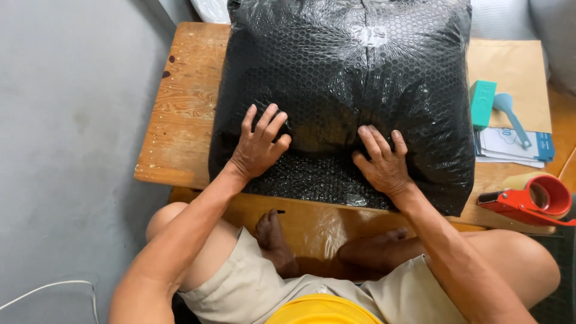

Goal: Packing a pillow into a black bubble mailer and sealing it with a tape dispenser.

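Observation:
A large black parcel wrapped in clear bubble wrap (348, 78) lies on a low wooden table (180, 108). My left hand (258, 144) presses flat on its near left part, fingers spread. On the parcel's near right part my right hand (383, 161) rests palm down, fingers slightly apart. Neither hand grips anything. A loose flap of bubble wrap (312, 177) lies between the hands at the near edge.
A red tape dispenser (534, 201) sits at the table's right near corner. Farther right lie a teal box (482, 102), a light blue tool (511, 114), papers (510, 147) and a brown envelope (516, 66). Grey floor (66, 120) lies to the left, with a white cable (48, 288).

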